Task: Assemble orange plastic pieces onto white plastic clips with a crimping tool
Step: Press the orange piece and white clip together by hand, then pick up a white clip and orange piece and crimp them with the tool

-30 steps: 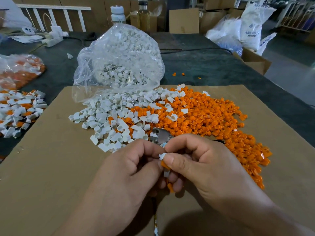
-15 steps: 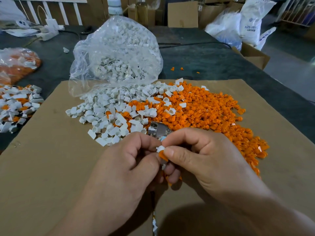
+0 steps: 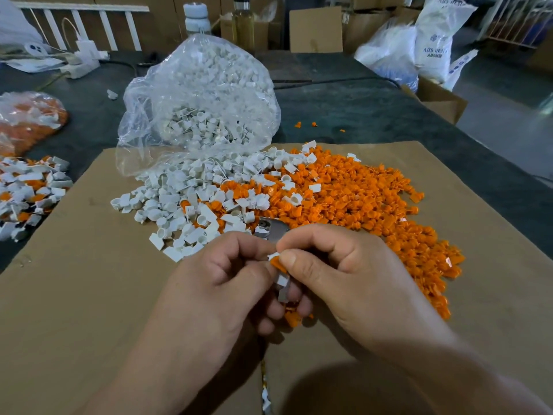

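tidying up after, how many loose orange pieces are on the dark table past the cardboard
3. Two orange pieces sit side by side beyond the cardboard's far edge; a smaller third lies to their right. The clear bag may hide more.

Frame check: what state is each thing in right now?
Left hand: curled, pinching the white clip.
Right hand: pinching the orange piece against that clip.
Crimping tool: mostly hidden behind the hands, jaws unseen.
Clear bag: open, white clips spilling onto the cardboard.
Orange pile: loose, unassembled.
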Action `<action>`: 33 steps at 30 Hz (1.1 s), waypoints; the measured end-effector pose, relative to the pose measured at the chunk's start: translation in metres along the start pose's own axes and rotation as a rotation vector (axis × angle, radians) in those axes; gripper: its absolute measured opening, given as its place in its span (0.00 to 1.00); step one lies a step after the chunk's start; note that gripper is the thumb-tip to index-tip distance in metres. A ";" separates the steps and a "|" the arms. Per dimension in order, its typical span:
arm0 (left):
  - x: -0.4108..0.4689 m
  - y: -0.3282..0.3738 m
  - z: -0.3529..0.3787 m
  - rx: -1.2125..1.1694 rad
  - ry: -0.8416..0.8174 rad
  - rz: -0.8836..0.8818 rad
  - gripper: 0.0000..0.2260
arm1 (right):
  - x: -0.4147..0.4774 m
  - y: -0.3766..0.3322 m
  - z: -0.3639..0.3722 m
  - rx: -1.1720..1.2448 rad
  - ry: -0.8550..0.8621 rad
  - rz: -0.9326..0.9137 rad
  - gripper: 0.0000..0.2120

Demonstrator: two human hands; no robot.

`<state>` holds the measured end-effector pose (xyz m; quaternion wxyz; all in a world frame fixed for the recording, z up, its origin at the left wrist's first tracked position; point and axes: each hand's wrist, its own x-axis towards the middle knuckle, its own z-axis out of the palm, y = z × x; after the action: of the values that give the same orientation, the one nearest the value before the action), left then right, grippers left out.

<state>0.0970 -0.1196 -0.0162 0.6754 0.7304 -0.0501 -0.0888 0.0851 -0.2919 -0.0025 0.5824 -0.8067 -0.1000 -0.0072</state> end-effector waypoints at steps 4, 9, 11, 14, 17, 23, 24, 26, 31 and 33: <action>0.003 0.001 -0.003 -0.234 -0.004 -0.108 0.04 | 0.003 0.004 -0.020 -0.625 0.186 -0.209 0.10; 0.005 0.000 -0.006 -0.307 0.010 -0.074 0.05 | 0.009 0.009 -0.033 -1.109 -0.125 0.094 0.28; 0.005 0.000 -0.007 -0.290 0.026 -0.051 0.07 | 0.010 0.010 -0.034 -1.125 -0.190 0.118 0.29; 0.006 0.000 -0.009 -0.267 0.067 -0.024 0.08 | 0.011 0.007 -0.039 -1.091 -0.249 0.143 0.31; 0.005 0.002 -0.009 -0.266 0.079 -0.010 0.10 | 0.009 0.006 -0.040 -1.071 -0.301 0.159 0.38; 0.006 0.003 -0.009 -0.297 0.155 0.005 0.11 | 0.010 0.008 -0.031 -1.202 -0.252 0.099 0.35; 0.006 0.003 -0.010 -0.310 0.175 0.009 0.11 | 0.011 0.009 -0.028 -1.231 -0.214 0.078 0.33; 0.008 0.003 -0.011 -0.331 0.206 0.022 0.12 | 0.014 0.010 -0.022 -1.293 -0.115 0.036 0.28; 0.011 0.002 -0.014 -0.344 0.250 0.050 0.12 | 0.016 0.012 -0.024 -1.245 0.057 0.037 0.19; 0.012 0.002 -0.014 -0.342 0.276 0.069 0.13 | 0.013 0.007 -0.031 -1.120 0.099 0.011 0.19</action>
<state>0.1113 -0.1087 -0.0142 0.7924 0.6084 0.0337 0.0282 0.1024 -0.3207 0.0029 0.0694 -0.9920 -0.0492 -0.0937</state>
